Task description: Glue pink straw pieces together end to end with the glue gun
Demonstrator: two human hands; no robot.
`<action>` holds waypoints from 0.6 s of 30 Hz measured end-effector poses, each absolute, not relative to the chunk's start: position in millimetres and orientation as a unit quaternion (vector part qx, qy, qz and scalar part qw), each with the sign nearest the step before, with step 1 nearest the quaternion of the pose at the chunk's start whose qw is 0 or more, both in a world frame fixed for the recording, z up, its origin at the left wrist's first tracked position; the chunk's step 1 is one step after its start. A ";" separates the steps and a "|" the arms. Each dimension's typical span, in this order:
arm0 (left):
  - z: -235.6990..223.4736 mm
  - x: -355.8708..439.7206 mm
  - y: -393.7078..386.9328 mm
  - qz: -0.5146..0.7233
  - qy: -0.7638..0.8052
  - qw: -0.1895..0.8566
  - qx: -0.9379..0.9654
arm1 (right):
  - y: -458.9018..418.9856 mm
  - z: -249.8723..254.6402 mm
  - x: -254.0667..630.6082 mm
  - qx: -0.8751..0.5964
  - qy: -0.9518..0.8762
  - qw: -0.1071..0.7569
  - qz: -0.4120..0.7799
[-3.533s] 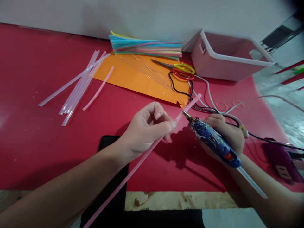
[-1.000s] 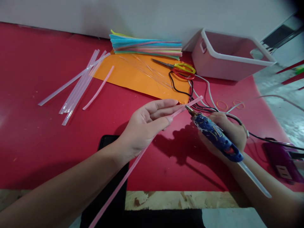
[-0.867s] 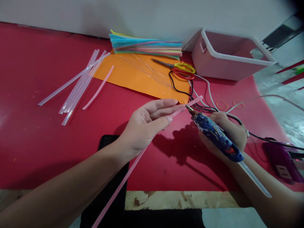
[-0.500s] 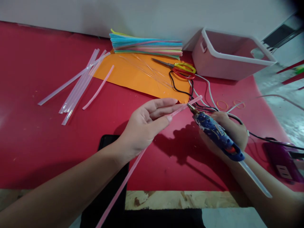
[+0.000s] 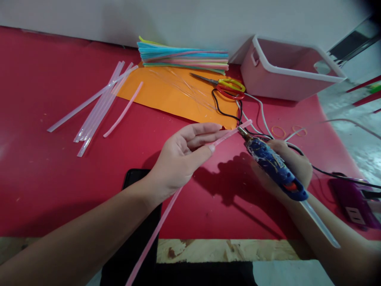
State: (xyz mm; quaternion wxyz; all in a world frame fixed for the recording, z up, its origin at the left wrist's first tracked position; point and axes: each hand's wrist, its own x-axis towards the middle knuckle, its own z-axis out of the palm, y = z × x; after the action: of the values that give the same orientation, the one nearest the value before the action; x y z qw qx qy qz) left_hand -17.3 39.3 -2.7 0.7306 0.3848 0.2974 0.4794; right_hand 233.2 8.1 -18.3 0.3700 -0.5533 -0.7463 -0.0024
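My left hand [image 5: 190,147] pinches a long pink pipe cleaner [image 5: 157,230] between thumb and fingers. Its short end sticks out to the right, and its long end runs down past my wrist. In my right hand [image 5: 293,163] is a blue hot glue gun [image 5: 268,163], smeared with dried glue. The metal nozzle lies at the pipe cleaner near its right end; whether they touch I cannot tell. A clear glue stick [image 5: 320,224] juts from the back of the gun.
Glue sticks [image 5: 99,107] and a short pink pipe cleaner [image 5: 123,111] lie left. Behind are an orange sheet [image 5: 166,95], scissors [image 5: 229,87], colourful pipe cleaners [image 5: 181,55] and a pink bin [image 5: 276,79]. Cords, rubber bands [image 5: 279,131] and a purple power strip [image 5: 354,202] lie right; a phone [image 5: 137,174] sits beneath my left arm.
The glue gun's nozzle has shifted slightly right along the pipe cleaner, toward its end. My left hand stays nearly still, and the pipe cleaner's long lower end has swung a little right.
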 end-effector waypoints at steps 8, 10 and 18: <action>-0.4 -16.9 39.5 0.480 0.298 0.735 0.375 | 9.8 -17.1 233.3 -0.545 -0.757 0.360 -0.027; -0.7 -16.8 39.7 0.484 0.294 0.735 0.373 | 9.8 -17.1 233.5 -0.547 -0.755 0.361 -0.018; -2.8 -17.1 40.2 0.484 0.304 0.730 0.376 | 10.8 -16.5 233.3 -0.543 -0.759 0.359 -0.026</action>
State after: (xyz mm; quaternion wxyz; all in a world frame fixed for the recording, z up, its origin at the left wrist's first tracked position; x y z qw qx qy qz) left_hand -17.1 40.2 -2.8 0.7298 0.3757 0.3039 0.4836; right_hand 233.3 10.8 -16.5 0.3588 -0.5433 -0.7585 -0.0264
